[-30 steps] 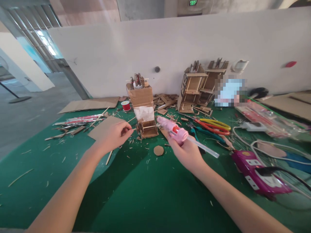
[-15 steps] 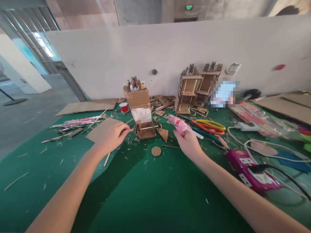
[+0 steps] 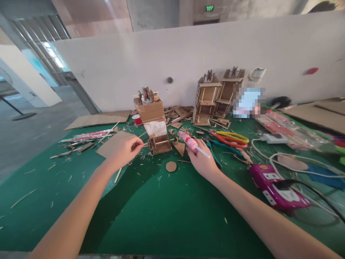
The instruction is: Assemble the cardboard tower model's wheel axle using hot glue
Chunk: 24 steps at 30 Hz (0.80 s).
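Observation:
My left hand (image 3: 129, 150) pinches the end of a thin wooden stick (image 3: 146, 144) that juts from the left side of a cardboard model (image 3: 161, 144). The model stands upright, leaning a little left, with wheel-like discs (image 3: 146, 94) on top and a white patch across its front. In my right hand (image 3: 202, 158) is a pink hot glue gun (image 3: 188, 139), its nozzle pointing left toward the model without touching it. A clear glue stick (image 3: 203, 152) sticks out of its back. On the table in front of the model lies a round cardboard disc (image 3: 171, 166).
Two taller cardboard models (image 3: 207, 100) stand against the white partition. Pliers with red and yellow handles (image 3: 230, 139) lie to the right, near a magenta power strip (image 3: 279, 189) with cables. A red thread spool (image 3: 137, 119), cardboard scraps and sticks litter the green table.
My right hand has brought the glue gun leftward, closer to the model. My left hand keeps its pinch at the stick, and the model leans slightly more to the left.

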Each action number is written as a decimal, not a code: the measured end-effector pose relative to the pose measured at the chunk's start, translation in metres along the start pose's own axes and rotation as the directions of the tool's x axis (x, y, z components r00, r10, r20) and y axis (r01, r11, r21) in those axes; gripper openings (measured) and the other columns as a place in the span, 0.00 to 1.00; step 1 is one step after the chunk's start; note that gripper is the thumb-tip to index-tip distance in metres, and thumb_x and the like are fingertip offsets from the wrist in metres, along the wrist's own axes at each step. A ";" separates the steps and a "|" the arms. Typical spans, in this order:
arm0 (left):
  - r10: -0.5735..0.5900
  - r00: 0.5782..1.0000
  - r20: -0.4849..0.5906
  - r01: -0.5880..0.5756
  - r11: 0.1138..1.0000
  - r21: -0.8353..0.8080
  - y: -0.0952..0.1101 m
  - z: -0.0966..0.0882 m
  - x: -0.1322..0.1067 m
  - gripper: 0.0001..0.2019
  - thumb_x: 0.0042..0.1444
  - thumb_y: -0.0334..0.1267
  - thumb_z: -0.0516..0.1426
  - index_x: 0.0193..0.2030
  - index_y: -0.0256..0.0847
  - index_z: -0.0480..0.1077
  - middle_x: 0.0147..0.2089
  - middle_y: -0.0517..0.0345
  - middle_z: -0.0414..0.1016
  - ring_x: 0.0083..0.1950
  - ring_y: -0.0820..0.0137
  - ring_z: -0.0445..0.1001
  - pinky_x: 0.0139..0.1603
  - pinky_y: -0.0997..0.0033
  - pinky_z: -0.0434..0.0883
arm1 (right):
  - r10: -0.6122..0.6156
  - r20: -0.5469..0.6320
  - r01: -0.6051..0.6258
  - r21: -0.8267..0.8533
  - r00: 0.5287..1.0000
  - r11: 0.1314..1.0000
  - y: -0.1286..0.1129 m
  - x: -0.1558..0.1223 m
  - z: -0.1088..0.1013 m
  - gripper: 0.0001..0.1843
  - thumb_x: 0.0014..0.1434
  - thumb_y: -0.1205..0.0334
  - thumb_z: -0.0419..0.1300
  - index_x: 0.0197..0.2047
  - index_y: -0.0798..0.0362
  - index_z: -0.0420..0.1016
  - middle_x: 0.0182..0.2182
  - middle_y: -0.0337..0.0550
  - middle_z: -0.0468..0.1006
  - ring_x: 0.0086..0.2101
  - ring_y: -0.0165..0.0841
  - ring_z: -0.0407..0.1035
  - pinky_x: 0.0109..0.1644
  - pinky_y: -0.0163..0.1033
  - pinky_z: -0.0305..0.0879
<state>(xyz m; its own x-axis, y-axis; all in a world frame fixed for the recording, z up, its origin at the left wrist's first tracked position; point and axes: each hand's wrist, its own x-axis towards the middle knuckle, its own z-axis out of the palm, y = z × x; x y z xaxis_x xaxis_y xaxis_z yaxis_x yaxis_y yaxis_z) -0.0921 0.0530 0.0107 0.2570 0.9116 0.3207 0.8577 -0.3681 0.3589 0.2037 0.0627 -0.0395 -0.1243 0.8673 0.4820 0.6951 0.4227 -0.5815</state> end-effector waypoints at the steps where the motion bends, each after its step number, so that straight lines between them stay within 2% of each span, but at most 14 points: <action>1: -0.018 1.000 0.009 0.018 1.000 -0.022 -0.001 0.000 0.000 0.12 0.61 0.46 0.50 0.35 0.41 0.68 0.30 0.58 0.71 0.30 0.70 0.69 0.31 0.71 0.65 | 0.003 0.006 -0.003 0.002 1.000 1.000 0.000 0.000 0.000 0.06 0.61 0.63 0.51 0.41 0.52 0.67 0.39 0.48 0.72 0.42 0.41 0.66 0.44 0.43 0.62; 7: -0.063 0.997 0.041 0.067 0.993 -0.096 -0.008 0.001 0.000 0.13 0.59 0.49 0.52 0.35 0.41 0.69 0.29 0.59 0.71 0.29 0.70 0.69 0.30 0.70 0.67 | 0.022 0.007 -0.022 0.002 1.000 1.000 -0.004 0.000 -0.003 0.05 0.61 0.63 0.51 0.38 0.51 0.67 0.37 0.46 0.71 0.38 0.39 0.66 0.40 0.42 0.61; 13: -0.059 0.996 0.072 0.066 0.992 -0.104 -0.012 0.001 0.000 0.12 0.58 0.48 0.53 0.34 0.41 0.68 0.27 0.59 0.71 0.27 0.70 0.69 0.27 0.71 0.66 | 0.013 0.013 -0.013 0.000 1.000 1.000 -0.004 0.000 -0.002 0.04 0.60 0.64 0.51 0.37 0.51 0.66 0.36 0.46 0.71 0.39 0.39 0.66 0.40 0.42 0.61; 24: -0.023 0.997 0.073 0.025 0.999 -0.024 -0.008 -0.002 0.000 0.13 0.63 0.46 0.49 0.36 0.42 0.68 0.31 0.59 0.71 0.29 0.71 0.67 0.29 0.71 0.63 | 0.037 0.043 -0.037 -0.005 0.998 0.999 -0.006 -0.001 -0.002 0.04 0.61 0.63 0.51 0.39 0.51 0.66 0.39 0.47 0.71 0.41 0.40 0.66 0.42 0.43 0.61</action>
<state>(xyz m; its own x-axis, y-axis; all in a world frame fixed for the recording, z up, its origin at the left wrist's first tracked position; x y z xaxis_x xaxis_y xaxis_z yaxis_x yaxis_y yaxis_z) -0.0997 0.0558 0.0097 0.2688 0.9309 0.2471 0.8530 -0.3493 0.3878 0.2015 0.0590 -0.0353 -0.1288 0.8930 0.4313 0.7029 0.3890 -0.5955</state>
